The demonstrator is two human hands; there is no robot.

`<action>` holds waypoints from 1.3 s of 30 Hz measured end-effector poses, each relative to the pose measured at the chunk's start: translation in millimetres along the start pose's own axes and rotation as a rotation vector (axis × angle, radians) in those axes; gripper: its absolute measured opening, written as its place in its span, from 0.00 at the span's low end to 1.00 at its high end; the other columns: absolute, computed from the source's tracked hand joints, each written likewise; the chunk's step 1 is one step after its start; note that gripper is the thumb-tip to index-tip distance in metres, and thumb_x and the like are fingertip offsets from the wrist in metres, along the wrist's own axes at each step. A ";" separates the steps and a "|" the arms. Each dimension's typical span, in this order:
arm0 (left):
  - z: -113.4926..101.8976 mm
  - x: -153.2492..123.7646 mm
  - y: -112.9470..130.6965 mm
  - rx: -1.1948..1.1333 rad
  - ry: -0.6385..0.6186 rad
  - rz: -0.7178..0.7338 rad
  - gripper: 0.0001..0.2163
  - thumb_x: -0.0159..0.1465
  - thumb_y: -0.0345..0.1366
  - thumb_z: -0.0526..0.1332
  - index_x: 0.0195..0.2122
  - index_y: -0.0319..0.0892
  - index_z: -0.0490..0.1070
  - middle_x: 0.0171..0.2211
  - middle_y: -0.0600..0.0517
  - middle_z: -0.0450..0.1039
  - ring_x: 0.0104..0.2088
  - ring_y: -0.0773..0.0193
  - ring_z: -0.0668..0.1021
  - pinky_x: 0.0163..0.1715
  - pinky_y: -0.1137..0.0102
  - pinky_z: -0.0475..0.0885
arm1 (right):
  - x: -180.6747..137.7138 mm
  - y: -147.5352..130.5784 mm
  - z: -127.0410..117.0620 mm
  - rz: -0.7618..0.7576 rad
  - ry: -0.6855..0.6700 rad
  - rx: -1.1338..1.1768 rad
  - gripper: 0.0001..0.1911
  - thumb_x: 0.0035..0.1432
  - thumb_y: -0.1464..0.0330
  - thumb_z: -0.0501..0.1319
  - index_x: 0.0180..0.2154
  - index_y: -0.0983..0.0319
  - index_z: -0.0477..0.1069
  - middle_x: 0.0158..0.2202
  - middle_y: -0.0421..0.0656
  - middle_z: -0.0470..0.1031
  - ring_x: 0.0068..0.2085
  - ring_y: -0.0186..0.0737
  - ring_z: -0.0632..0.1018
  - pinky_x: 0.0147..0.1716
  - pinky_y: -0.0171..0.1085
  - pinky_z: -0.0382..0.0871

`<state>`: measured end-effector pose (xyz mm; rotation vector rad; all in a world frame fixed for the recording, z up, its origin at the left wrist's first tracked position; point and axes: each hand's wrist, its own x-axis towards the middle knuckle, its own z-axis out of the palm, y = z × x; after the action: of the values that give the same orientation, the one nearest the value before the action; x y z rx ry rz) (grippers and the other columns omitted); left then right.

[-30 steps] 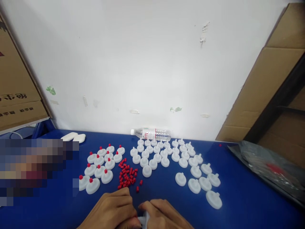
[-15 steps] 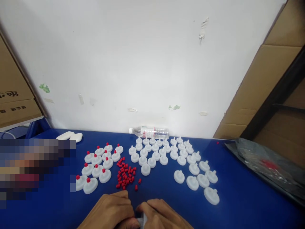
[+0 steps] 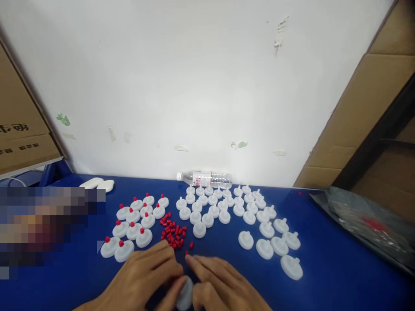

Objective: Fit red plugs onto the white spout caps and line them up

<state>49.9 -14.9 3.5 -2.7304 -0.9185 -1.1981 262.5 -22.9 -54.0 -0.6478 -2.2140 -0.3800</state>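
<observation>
My left hand (image 3: 147,274) is closed on a white round plastic lid (image 3: 185,296), its thumb along the edge; its other fingers are partly hidden. My right hand (image 3: 225,283) lies beside the lid, index finger stretched forward to a small red cap (image 3: 186,253) and touching or nearly touching it. Its lower fingers are curled near the lid, and I cannot tell if they touch it. Just beyond both hands lies a pile of small red caps (image 3: 173,233).
White lids with red caps on their spouts (image 3: 148,220) stand at left. Several uncapped white lids (image 3: 199,230) spread from centre to right. A plastic bottle (image 3: 202,178) lies by the wall. A grey plastic bag (image 3: 356,224) is at right, cardboard (image 3: 350,129) behind it. A blurred patch covers the left.
My hands have moved apart a little, uncovering more of the white lid. My right index finger has stretched forward to a red cap. The view has shifted slightly.
</observation>
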 end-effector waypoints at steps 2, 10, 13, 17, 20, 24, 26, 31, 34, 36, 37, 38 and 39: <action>-5.9 1.7 -7.2 0.013 -0.027 0.010 0.13 0.74 0.27 0.52 0.32 0.44 0.69 0.26 0.54 0.70 0.28 0.64 0.73 0.28 0.69 0.69 | 10.3 8.4 -19.6 0.038 0.019 -0.060 0.13 0.77 0.61 0.55 0.38 0.57 0.70 0.54 0.44 0.82 0.56 0.40 0.81 0.59 0.39 0.73; -19.5 -1.3 -34.0 0.165 -0.280 -0.023 0.13 0.69 0.26 0.51 0.32 0.43 0.71 0.30 0.49 0.71 0.34 0.56 0.70 0.33 0.62 0.67 | 7.7 59.0 -59.7 0.422 -0.194 -0.489 0.13 0.75 0.65 0.51 0.45 0.60 0.73 0.46 0.55 0.78 0.48 0.63 0.78 0.48 0.64 0.70; -21.1 -0.8 -30.4 0.119 -0.266 -0.018 0.11 0.67 0.25 0.52 0.37 0.43 0.73 0.36 0.48 0.74 0.38 0.56 0.73 0.39 0.62 0.71 | -3.0 69.6 -56.0 0.408 -0.332 -0.569 0.13 0.74 0.66 0.50 0.41 0.60 0.73 0.33 0.50 0.77 0.39 0.59 0.79 0.47 0.64 0.68; -18.7 1.2 -21.7 0.136 -0.193 0.095 0.11 0.69 0.27 0.56 0.46 0.43 0.76 0.44 0.48 0.77 0.50 0.56 0.75 0.54 0.64 0.72 | -4.0 59.7 -47.8 0.377 -0.419 -0.371 0.12 0.73 0.72 0.51 0.38 0.58 0.71 0.31 0.45 0.76 0.34 0.49 0.80 0.47 0.57 0.69; -14.6 1.4 -18.4 0.276 -0.185 0.167 0.11 0.72 0.32 0.57 0.51 0.43 0.77 0.48 0.48 0.78 0.54 0.53 0.74 0.57 0.62 0.72 | 1.2 42.0 -43.9 0.324 -0.381 -0.152 0.08 0.72 0.73 0.55 0.44 0.57 0.71 0.38 0.43 0.79 0.39 0.47 0.82 0.51 0.53 0.70; -10.0 0.7 -20.3 0.365 -0.259 0.200 0.12 0.74 0.36 0.58 0.53 0.41 0.77 0.49 0.45 0.77 0.53 0.49 0.75 0.52 0.58 0.75 | 4.2 29.7 -41.9 0.302 -0.269 -0.087 0.13 0.72 0.64 0.61 0.56 0.56 0.69 0.45 0.44 0.81 0.44 0.50 0.83 0.53 0.54 0.72; -7.5 -0.6 -22.5 0.350 -0.287 0.201 0.10 0.73 0.35 0.59 0.52 0.41 0.77 0.49 0.44 0.76 0.53 0.49 0.74 0.52 0.58 0.76 | 4.3 30.2 -41.4 0.286 -0.272 -0.069 0.13 0.71 0.67 0.61 0.56 0.57 0.70 0.45 0.44 0.81 0.44 0.50 0.83 0.51 0.53 0.74; 1.6 -7.7 -28.8 0.227 -0.255 0.215 0.08 0.71 0.25 0.58 0.43 0.43 0.75 0.45 0.46 0.75 0.51 0.52 0.74 0.50 0.60 0.74 | 6.6 29.2 -42.6 0.294 -0.289 0.001 0.17 0.65 0.74 0.63 0.54 0.56 0.69 0.45 0.43 0.80 0.44 0.48 0.83 0.45 0.46 0.80; 3.6 -8.4 -29.5 0.194 -0.252 0.229 0.11 0.72 0.23 0.54 0.44 0.43 0.74 0.43 0.47 0.76 0.48 0.53 0.75 0.50 0.59 0.72 | 8.2 23.6 -44.4 0.288 -0.256 0.001 0.19 0.66 0.74 0.60 0.57 0.55 0.68 0.48 0.44 0.80 0.44 0.47 0.84 0.42 0.43 0.82; 2.1 -6.3 -27.9 0.207 -0.232 0.226 0.10 0.75 0.27 0.54 0.46 0.43 0.75 0.42 0.48 0.77 0.47 0.53 0.75 0.51 0.59 0.72 | 8.7 21.2 -45.3 0.279 -0.239 0.001 0.20 0.67 0.74 0.59 0.58 0.55 0.66 0.49 0.44 0.80 0.44 0.47 0.84 0.43 0.44 0.83; 1.2 -5.3 -26.9 0.218 -0.222 0.220 0.09 0.75 0.28 0.55 0.47 0.42 0.75 0.42 0.49 0.77 0.47 0.54 0.75 0.51 0.59 0.71 | 8.7 20.7 -45.6 0.276 -0.244 0.007 0.21 0.66 0.74 0.60 0.59 0.55 0.66 0.49 0.44 0.80 0.43 0.46 0.85 0.43 0.45 0.83; 0.6 -4.9 -26.2 0.226 -0.220 0.212 0.09 0.76 0.30 0.55 0.48 0.42 0.75 0.42 0.49 0.77 0.47 0.54 0.75 0.52 0.60 0.71 | 8.7 20.7 -45.9 0.277 -0.249 0.015 0.22 0.65 0.74 0.62 0.59 0.55 0.66 0.48 0.43 0.80 0.43 0.46 0.85 0.44 0.45 0.83; 0.6 -5.2 -26.1 0.226 -0.219 0.203 0.09 0.76 0.31 0.55 0.48 0.42 0.75 0.42 0.49 0.77 0.47 0.54 0.75 0.51 0.60 0.71 | 8.5 21.0 -46.2 0.280 -0.255 0.026 0.24 0.64 0.75 0.63 0.59 0.55 0.66 0.48 0.43 0.80 0.43 0.46 0.85 0.44 0.46 0.83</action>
<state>33.9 4.2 -5.9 -2.7245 -0.7186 -0.7268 297.5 -24.0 -16.3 -1.0250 -2.3172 -0.1292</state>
